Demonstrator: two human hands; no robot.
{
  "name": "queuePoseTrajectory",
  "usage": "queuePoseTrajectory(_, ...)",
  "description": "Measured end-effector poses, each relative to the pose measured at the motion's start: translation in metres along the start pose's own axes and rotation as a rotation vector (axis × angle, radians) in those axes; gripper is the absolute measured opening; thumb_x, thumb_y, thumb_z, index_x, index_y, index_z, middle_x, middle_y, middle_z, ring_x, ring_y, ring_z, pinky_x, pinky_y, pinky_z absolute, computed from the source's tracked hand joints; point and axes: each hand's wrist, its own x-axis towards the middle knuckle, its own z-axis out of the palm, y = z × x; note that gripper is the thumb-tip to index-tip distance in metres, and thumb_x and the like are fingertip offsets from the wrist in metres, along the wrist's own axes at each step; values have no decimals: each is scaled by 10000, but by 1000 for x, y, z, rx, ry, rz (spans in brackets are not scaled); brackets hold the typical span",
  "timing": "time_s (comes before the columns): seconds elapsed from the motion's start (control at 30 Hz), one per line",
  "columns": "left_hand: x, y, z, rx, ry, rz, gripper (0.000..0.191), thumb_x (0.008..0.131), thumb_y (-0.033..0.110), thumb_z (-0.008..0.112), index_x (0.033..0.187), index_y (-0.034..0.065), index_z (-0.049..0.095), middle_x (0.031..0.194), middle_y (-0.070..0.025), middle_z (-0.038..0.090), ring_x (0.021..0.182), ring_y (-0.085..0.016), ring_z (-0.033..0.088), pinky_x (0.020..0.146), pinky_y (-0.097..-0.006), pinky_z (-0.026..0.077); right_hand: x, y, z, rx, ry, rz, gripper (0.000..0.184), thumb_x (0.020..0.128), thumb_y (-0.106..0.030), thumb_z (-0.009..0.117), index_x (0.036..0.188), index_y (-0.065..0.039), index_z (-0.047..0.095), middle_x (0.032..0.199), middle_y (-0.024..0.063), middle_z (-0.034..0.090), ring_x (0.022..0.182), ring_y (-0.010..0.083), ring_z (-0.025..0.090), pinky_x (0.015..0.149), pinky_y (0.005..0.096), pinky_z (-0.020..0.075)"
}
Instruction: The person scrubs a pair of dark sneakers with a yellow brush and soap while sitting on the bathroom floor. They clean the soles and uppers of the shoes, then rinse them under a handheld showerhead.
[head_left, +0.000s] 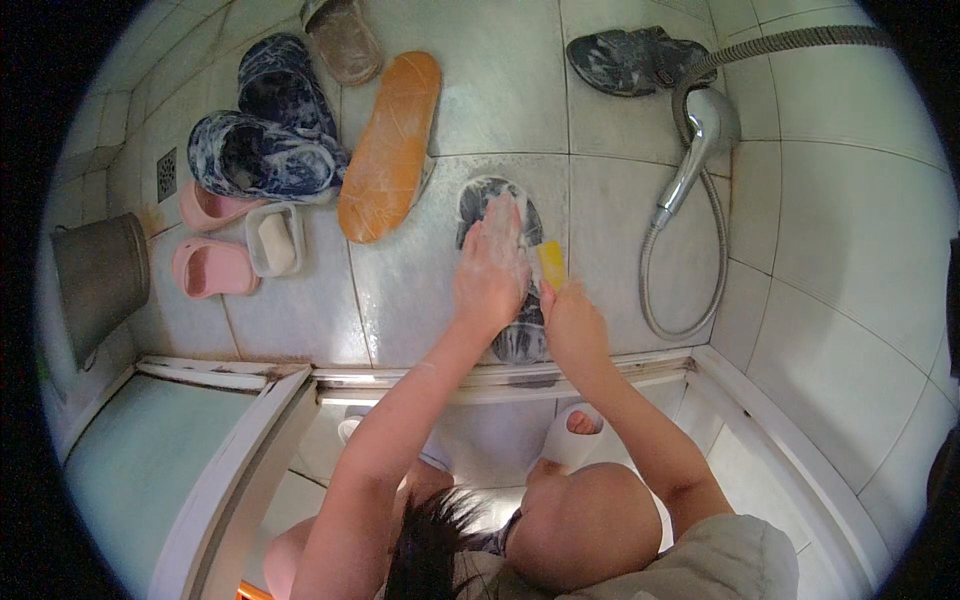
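Note:
A black slipper (517, 342) lies on the wet tiled floor, streaked with white suds. My left hand (495, 259) rests over its middle with fingers stretched toward the far end, holding it against the floor. Suds coat the back of that hand. Along the slipper's right side, my right hand (576, 322) grips a yellow scrubber (551, 264), probably a brush; its working side is hidden. Part of the slipper's upper is covered by my left hand.
At left are an orange-soled shoe (391, 150), soapy dark-blue clogs (259, 157), pink clogs (214, 268), soap (276, 244) in a dish and a bucket (101, 281). A shower head (694, 154) with hose and another black sandal (630, 60) lie right. A raised door track (450, 377) crosses before me.

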Motion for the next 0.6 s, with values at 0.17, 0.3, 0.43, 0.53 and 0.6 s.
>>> queuePoseTrajectory(0.17,9,7,0,12,60,25,582,855,160,499,1381,-55,374,1471,-178,347,1363,-297,327,1091,-394,292,66,-29,-13,-66,203,-263,416,988,-365,387,969,1,585,892,255,616,763,434,619,615,513,495)
queuePoseTrajectory(0.3,3,1,3,46,89,-15,593,846,164,505,1376,-69,375,1462,-182,361,1356,-306,337,1090,-395,286,36,-12,-4,91,131,-220,422,990,-363,384,940,6,582,844,239,617,712,433,621,614,523,494)
queuePoseTrajectory(0.43,2,2,3,76,66,8,582,847,172,505,1355,-88,394,1456,-201,361,1350,-320,337,1091,-402,278,17,10,7,-116,72,-198,444,991,-355,376,910,29,585,833,250,618,726,410,632,627,495,508)
queuePoseTrajectory(0.53,7,2,4,39,111,-7,571,847,178,502,1339,-97,411,1450,-212,363,1349,-324,337,1090,-404,273,56,-28,-17,-73,125,-347,430,990,-358,384,956,20,586,845,256,609,726,428,622,635,513,499)
queuePoseTrajectory(0.6,8,6,0,21,116,6,562,848,177,499,1329,-101,421,1442,-221,372,1348,-324,338,1090,-406,272,66,-43,-24,-91,135,-247,410,988,-339,397,962,32,570,840,235,615,738,405,630,632,479,512)
